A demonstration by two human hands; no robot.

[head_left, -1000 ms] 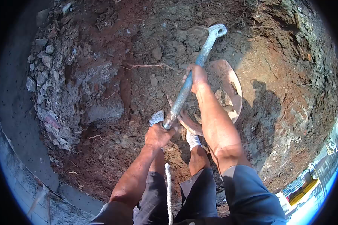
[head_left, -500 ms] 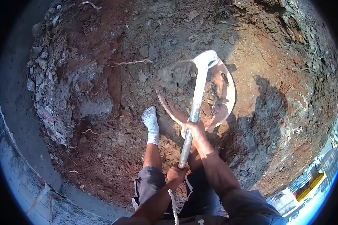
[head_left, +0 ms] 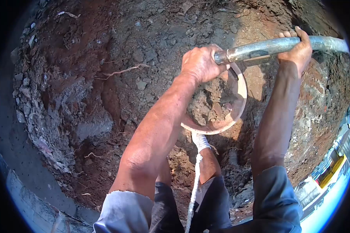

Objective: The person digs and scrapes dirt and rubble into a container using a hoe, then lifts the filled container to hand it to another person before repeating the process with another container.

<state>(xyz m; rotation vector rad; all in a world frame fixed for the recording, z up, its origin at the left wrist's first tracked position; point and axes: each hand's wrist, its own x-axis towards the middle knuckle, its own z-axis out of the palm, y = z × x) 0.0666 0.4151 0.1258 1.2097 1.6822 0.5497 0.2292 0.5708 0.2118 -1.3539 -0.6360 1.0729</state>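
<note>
My left hand (head_left: 201,64) is closed around the butt end of the hoe's long, worn metal handle (head_left: 256,49). Farther along it, my right hand (head_left: 299,48) grips the same handle, fingers wrapped over the top. The handle runs nearly level to the right and leaves the view, so the hoe's head is hidden. Below my hands, a round shallow pan (head_left: 241,97) with a pale rim lies on the ground, holding loose soil and clods (head_left: 210,106). My left forearm covers the pan's left side.
Broken reddish-grey soil (head_left: 144,46) surrounds the pan, with a thin root (head_left: 122,72) at left. A foot in a white sock (head_left: 200,140) stands against the pan's near rim. A white rope (head_left: 194,190) hangs in front. A concrete wall (head_left: 31,194) curves along the lower left.
The hoe has swung up and to the right, its head leaving the view. Both my hands rose with it, and my right hand slid or shifted farther along the handle.
</note>
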